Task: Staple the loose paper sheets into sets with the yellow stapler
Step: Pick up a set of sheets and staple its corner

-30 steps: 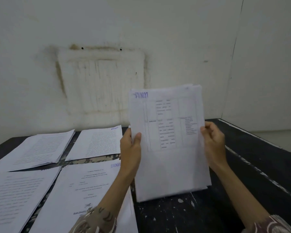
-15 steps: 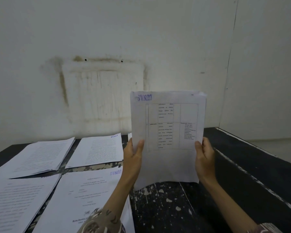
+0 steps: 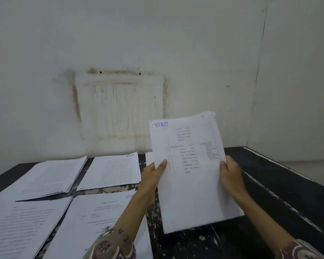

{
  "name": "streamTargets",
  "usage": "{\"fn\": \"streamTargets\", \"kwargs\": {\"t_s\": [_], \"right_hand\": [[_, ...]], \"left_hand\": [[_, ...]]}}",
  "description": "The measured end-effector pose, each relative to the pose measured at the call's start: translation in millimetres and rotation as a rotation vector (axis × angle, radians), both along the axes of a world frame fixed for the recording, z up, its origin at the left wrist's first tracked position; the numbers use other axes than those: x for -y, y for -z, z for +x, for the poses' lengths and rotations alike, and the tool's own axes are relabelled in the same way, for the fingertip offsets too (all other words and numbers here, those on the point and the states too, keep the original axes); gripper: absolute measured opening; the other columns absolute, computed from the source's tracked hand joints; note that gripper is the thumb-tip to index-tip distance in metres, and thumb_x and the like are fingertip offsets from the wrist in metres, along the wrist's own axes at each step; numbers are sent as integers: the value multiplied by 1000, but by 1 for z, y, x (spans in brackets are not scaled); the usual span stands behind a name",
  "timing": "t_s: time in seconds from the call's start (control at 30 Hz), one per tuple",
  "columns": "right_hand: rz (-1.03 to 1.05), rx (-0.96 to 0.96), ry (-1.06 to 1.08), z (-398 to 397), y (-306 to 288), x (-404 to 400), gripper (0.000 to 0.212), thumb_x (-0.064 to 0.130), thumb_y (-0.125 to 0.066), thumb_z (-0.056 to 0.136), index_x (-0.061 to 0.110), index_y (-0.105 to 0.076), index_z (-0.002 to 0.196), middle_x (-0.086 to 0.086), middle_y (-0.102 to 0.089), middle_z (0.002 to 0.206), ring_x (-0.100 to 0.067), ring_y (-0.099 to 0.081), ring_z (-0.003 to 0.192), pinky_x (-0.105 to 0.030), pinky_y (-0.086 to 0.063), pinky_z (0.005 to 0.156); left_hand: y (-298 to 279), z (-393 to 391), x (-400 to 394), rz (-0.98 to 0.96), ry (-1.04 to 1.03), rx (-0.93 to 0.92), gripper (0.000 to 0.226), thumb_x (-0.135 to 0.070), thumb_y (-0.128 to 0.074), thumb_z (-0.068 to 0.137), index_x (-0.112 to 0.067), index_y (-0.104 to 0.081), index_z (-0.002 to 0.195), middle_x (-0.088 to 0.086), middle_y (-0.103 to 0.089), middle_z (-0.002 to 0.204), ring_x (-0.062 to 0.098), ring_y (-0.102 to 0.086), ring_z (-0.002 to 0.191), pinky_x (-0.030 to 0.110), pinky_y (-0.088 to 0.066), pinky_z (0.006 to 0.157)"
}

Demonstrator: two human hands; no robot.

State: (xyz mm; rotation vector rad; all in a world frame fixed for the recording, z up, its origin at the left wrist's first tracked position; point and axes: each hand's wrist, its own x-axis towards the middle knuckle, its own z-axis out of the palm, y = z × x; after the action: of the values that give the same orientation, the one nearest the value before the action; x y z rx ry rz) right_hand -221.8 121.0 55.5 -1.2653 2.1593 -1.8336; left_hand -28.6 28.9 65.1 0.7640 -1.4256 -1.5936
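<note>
A stack of sheets [image 3: 191, 172] stands nearly upright above the black table [image 3: 288, 193], tilted slightly left. The left hand [image 3: 153, 176] pinches its left edge, thumb on the front; the right hand [image 3: 230, 174] clasps the right edge. Left of the grip, four paper piles [image 3: 108, 171] lie flat on the table.

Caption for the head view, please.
Both hands, left and right, hold a paper stack upright over a dark table; no stapler visible.
</note>
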Motion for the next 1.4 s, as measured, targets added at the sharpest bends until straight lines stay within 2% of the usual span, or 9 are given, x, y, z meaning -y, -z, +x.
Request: {"fn": "streamTargets", "kwargs": {"t_s": [0.27,0.43,0.53,0.7,0.83,0.93,1.03,1.27,1.4], "right_hand": [[374,70,-262,-7,11,-13,19,9,-36,97,13,-55,97,6,-59,100,-6,-57,87,-20,-42,64],[608,-217,-167,-16,2,-2,20,17,-47,94,7,-51,111,-6,-55,112,-14,-55,93,-26,-44,73],[542,-391,-103,-7,-13,13,32,17,-48,93,7,-45,123,-10,-47,126,-21,-45,117,-31,-41,92],[421,-548,-264,32,-38,45,37,16,-38,97,12,-40,134,-4,-38,141,-18,-36,129,-33,-33,107],[445,-660,-395,61,-40,72,40,16,-32,100,14,-37,140,-1,-33,149,-16,-30,136,-30,-24,111],[477,-665,-416,70,-31,89,39,14,-29,100,13,-43,137,-5,-40,146,-20,-36,133,-30,-27,111],[508,-678,-410,72,-21,99,36,10,-33,98,8,-52,128,-10,-53,133,-25,-47,122,-33,-36,104],[362,-601,-414,68,-7,101,33,2,-41,93,4,-63,117,-10,-63,121,-20,-54,111,-21,-39,94],[350,-545,-475,67,-1,102,29,1,-47,91,5,-66,112,-8,-66,117,-17,-57,108,-12,-38,88]], "left_hand": [[15,-2,8,176,-95,-114,35,-21,-61,87,-9,-56,120,12,-65,114,30,-63,99,47,-51,90],[33,-3,3,189,-145,-108,45,-20,-62,87,-10,-49,129,12,-61,121,29,-61,103,42,-53,84],[38,-4,0,175,-127,-107,46,-20,-61,87,-10,-47,130,11,-61,120,26,-62,100,32,-54,67],[45,-5,-5,148,-106,-81,44,-20,-61,87,-13,-48,129,11,-61,120,28,-62,102,46,-52,87],[50,-7,-7,117,-77,-53,30,-20,-61,87,-15,-54,116,7,-66,103,25,-65,90,35,-55,72],[52,-6,-9,130,-65,-36,11,-21,-61,87,-24,-56,95,4,-67,91,24,-65,82,32,-54,66],[52,-5,-8,122,-67,-19,13,-20,-61,87,-26,-50,88,2,-63,87,22,-63,79,31,-53,66],[52,-8,-5,125,-106,3,26,-23,-56,90,-16,-50,114,9,-63,103,29,-62,94,45,-51,87],[53,-7,-1,140,-158,-2,14,-21,-50,94,-18,-49,107,1,-60,88,19,-60,80,27,-50,65]]}}
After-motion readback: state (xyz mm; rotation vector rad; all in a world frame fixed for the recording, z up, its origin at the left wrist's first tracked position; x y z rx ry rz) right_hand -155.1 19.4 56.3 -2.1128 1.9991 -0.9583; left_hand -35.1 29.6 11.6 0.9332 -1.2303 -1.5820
